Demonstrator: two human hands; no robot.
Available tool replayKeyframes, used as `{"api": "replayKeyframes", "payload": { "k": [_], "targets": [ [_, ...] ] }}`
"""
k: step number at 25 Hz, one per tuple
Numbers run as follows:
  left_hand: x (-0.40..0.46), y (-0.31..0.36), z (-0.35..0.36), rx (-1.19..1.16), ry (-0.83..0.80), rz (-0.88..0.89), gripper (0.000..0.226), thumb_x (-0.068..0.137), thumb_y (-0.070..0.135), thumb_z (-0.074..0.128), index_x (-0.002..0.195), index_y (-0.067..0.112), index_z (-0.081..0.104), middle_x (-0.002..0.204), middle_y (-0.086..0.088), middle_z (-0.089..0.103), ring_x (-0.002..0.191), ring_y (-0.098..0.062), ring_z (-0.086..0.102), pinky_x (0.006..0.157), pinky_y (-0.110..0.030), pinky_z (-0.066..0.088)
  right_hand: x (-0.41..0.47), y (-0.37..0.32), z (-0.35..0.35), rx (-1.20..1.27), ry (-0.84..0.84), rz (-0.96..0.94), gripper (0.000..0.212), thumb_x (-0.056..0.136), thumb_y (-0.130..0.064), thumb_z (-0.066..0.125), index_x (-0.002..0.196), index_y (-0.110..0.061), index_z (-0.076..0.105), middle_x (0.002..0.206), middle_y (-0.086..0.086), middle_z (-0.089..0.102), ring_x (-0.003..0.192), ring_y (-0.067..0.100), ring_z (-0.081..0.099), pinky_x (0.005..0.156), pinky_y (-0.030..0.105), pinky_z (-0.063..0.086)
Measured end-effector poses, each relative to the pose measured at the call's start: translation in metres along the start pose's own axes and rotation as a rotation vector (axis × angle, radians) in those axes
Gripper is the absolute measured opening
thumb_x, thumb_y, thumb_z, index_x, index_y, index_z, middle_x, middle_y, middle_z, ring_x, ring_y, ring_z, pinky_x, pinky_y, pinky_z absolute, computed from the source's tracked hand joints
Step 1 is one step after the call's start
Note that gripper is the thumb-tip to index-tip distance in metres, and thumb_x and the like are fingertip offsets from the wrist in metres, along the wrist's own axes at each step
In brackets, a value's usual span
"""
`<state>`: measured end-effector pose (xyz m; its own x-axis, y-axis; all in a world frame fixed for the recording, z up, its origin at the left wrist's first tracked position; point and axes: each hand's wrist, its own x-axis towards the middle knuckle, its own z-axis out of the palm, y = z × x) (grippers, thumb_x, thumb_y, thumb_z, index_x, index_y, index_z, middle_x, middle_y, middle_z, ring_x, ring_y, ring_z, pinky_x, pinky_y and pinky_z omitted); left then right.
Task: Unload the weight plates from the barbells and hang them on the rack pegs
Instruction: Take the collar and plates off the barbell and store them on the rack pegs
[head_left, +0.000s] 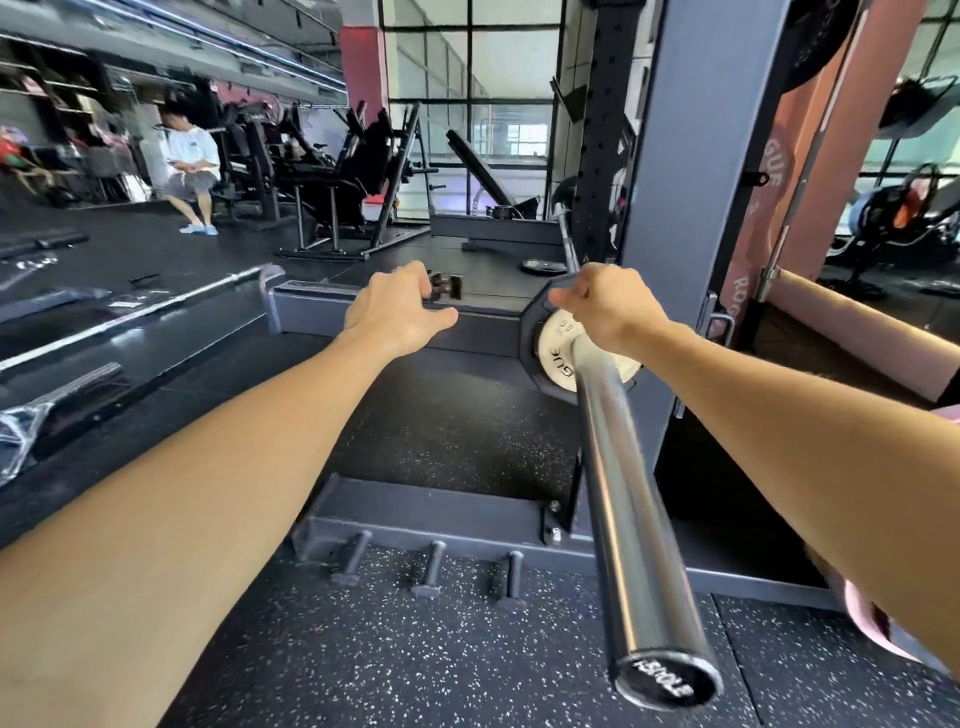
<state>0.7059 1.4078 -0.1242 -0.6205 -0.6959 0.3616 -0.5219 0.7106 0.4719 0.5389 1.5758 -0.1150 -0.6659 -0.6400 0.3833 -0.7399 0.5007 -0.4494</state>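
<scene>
Barbell sleeve (618, 499) noted running from near right to far centre, long axis pointing away and slightly left, end cap nearest the camera. Small pale weight plate (558, 351) seated at the far end of the sleeve against a larger black plate (535, 312) — both still loaded. Right hand (605, 306) placed at the top of the plates, fingers curled over the edge; exact purchase not discernible. Left hand (397, 306) held left of the plates, gripping a dark collar (444, 287) clear of the bar, thumb spread. Right hand plainly the nearer to the plates. Removal judged to require a pull along the sleeve toward the near end. Low rack pegs (431, 569) visible near, below the sleeve.
</scene>
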Motion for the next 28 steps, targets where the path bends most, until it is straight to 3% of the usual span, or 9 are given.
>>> {"api": "replayKeyframes", "payload": {
  "k": [6,11,17,20,22,25,28],
  "targets": [
    [0.048,-0.041,0.000,-0.008,-0.042,-0.017,0.056,0.085,0.052,0.065,0.129,0.022,0.049,0.125,-0.009,0.055,0.108,-0.030,0.055,0.086,-0.043,0.049,0.046,-0.048,0.046,0.018,-0.092,-0.074,0.039,0.096,-0.042,0.054,0.110,-0.006,0.059,0.110,0.014,0.065,0.101,0.032,0.060,0.089,0.040,0.049],
    [0.119,-0.068,0.028,0.034,-0.104,0.017,0.059,0.090,0.049,0.059,0.140,0.024,0.041,0.139,-0.013,0.043,0.125,-0.034,0.046,0.096,-0.045,0.042,0.109,-0.063,0.093,-0.011,-0.167,-0.046,0.037,0.098,-0.038,0.050,0.110,-0.004,0.057,0.104,0.016,0.064,0.095,0.033,0.062,0.087,0.044,0.052],
    [0.187,-0.095,0.060,0.092,-0.200,0.049,0.063,0.094,0.051,0.051,0.149,0.029,0.029,0.148,-0.014,0.031,0.132,-0.037,0.039,0.104,-0.052,0.039,0.173,-0.065,0.142,-0.072,-0.241,0.036,0.037,0.101,-0.035,0.044,0.120,-0.003,0.049,0.114,0.018,0.058,0.094,0.033,0.057,0.084,0.042,0.051],
    [0.203,-0.105,0.073,0.088,-0.230,0.044,0.057,0.095,0.053,0.048,0.144,0.027,0.039,0.141,-0.015,0.041,0.127,-0.037,0.044,0.100,-0.048,0.042,0.196,-0.065,0.164,-0.045,-0.269,0.083,0.039,0.102,-0.031,0.042,0.130,-0.003,0.043,0.121,0.017,0.055,0.101,0.034,0.057,0.085,0.040,0.048],
    [0.206,-0.107,0.082,0.061,-0.152,0.054,0.044,0.097,0.042,0.051,0.136,0.020,0.049,0.131,-0.017,0.051,0.117,-0.038,0.050,0.092,-0.043,0.044,0.206,-0.064,0.181,-0.072,-0.275,0.071,0.034,0.103,-0.027,0.041,0.130,-0.006,0.045,0.120,0.015,0.057,0.097,0.033,0.057,0.078,0.038,0.048],
    [0.213,-0.109,0.086,0.013,-0.120,0.064,0.035,0.098,0.028,0.055,0.131,0.018,0.055,0.129,-0.018,0.055,0.115,-0.038,0.052,0.092,-0.041,0.042,0.220,-0.060,0.193,-0.200,-0.253,0.023,0.024,0.101,-0.018,0.045,0.123,-0.015,0.054,0.111,0.012,0.061,0.090,0.032,0.056,0.067,0.034,0.042],
    [0.223,-0.113,0.079,-0.027,-0.201,0.060,0.032,0.098,0.025,0.054,0.130,0.020,0.055,0.119,-0.018,0.060,0.104,-0.036,0.056,0.090,-0.041,0.046,0.230,-0.059,0.188,-0.214,-0.280,0.054,0.026,0.102,-0.027,0.047,0.123,-0.021,0.061,0.095,0.008,0.057,0.084,0.028,0.051,0.067,0.030,0.038]
  ]
}}
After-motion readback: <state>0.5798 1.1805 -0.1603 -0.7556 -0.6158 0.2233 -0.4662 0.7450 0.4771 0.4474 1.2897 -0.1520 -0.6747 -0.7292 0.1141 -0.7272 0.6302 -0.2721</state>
